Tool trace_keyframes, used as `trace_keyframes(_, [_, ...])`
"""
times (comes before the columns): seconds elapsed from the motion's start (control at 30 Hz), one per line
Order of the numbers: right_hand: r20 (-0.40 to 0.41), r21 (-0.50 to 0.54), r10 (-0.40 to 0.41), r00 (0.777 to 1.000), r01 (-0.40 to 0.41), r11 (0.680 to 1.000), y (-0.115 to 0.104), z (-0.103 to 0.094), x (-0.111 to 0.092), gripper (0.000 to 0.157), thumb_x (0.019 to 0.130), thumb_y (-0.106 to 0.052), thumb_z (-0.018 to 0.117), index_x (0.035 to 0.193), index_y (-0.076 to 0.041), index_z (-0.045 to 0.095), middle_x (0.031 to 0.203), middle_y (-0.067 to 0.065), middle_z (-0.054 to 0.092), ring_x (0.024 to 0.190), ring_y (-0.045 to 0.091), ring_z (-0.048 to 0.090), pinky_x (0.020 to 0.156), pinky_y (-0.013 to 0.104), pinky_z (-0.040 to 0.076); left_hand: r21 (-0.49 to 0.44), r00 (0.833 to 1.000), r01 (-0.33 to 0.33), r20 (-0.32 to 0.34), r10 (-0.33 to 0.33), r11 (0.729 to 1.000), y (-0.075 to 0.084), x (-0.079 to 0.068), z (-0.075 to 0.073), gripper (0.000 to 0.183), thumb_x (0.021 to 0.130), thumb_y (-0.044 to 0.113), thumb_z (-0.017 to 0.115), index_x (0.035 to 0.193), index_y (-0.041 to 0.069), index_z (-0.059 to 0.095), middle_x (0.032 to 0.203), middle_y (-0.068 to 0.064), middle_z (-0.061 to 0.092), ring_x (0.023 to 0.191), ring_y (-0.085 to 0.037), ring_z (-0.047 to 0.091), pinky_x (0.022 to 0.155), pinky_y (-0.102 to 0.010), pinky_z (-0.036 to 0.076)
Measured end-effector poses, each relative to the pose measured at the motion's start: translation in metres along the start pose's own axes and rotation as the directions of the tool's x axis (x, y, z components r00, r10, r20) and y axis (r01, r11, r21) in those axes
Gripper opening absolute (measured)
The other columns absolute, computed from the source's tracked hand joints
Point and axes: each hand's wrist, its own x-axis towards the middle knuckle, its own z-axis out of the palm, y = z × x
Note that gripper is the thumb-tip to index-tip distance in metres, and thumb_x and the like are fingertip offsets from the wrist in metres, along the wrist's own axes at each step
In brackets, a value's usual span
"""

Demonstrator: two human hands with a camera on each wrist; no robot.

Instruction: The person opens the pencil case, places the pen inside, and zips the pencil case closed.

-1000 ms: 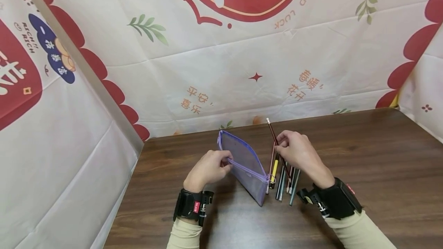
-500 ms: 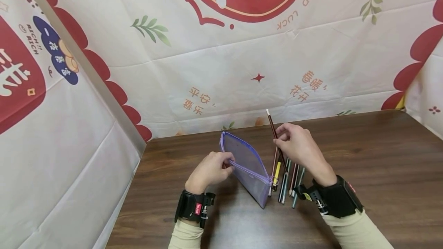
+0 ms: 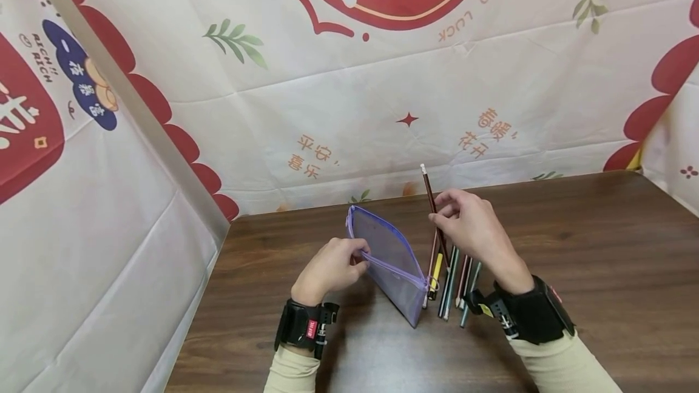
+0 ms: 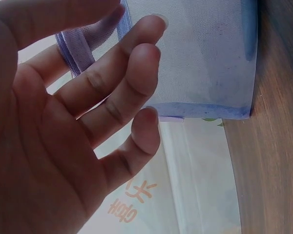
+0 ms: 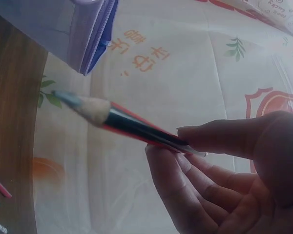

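- Left hand [image 3: 330,265] pinches the near rim of the purple mesh pouch [image 3: 392,253] between thumb and index finger; the other three fingers curve loosely, off the mesh.
- Right hand [image 3: 472,223] holds a dark red-and-black pencil [image 5: 134,128] between thumb and fingertips, pale end up and sharpened point down.
- The pouch stands on the surface [image 3: 601,259] in front of the left hand, its zip undone and its mouth gaping. The loose pencils [image 3: 449,287] lie just beyond its right-hand corner, beside a yellow-and-black item [image 3: 437,268] that may be a marker.
- Step in hand, as I judge it: one pencil picked out of the bunch and raised, with the pouch held ready to take it.
- If it is to go in, the next move calls for carrying it left over the rim, turning it to lie along the pouch's length, then lowering it point first. The left hand needs to keep the mouth spread, since soft mesh could fold or snag the point.
- Compared with one second ago, the right hand and its pencil sit higher, and the point has come up out of the bunch. The left hand and pouch have hardly shifted.
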Motion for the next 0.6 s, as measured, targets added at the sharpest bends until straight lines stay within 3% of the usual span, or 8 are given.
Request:
trace_keyframes(0.27, [-0.082,0.039,-0.044,0.996,0.047,0.998,-0.0038,0.0007,-0.0025,0.026,0.086,-0.015,0.065,0.108,-0.001,0.060,0.087,0.015,0.072,0.072,0.022,0.066,0.059,0.036,0.049,-0.003,1.000,0.012,0.005,-0.012,1.000,0.0008,-0.0005,-0.0011,0.004,0.084,0.014,0.064,0.087,0.016,0.066,0.072,0.007,0.062,0.061,-0.005,0.053,0.054,-0.022,0.044])
trace_keyframes(0.6, [-0.144,0.076,-0.053,0.988,0.064,0.995,-0.0064,-0.0020,-0.0032,0.027,0.086,-0.014,0.066,0.108,0.000,0.060,0.086,0.017,0.073,0.071,0.023,0.067,0.052,0.032,0.052,-0.012,0.999,-0.028,-0.018,0.028,1.000,-0.0009,0.0015,0.0012,0.006,0.083,0.014,0.065,0.088,0.014,0.068,0.073,0.006,0.064,0.063,-0.003,0.054,0.056,-0.021,0.046])
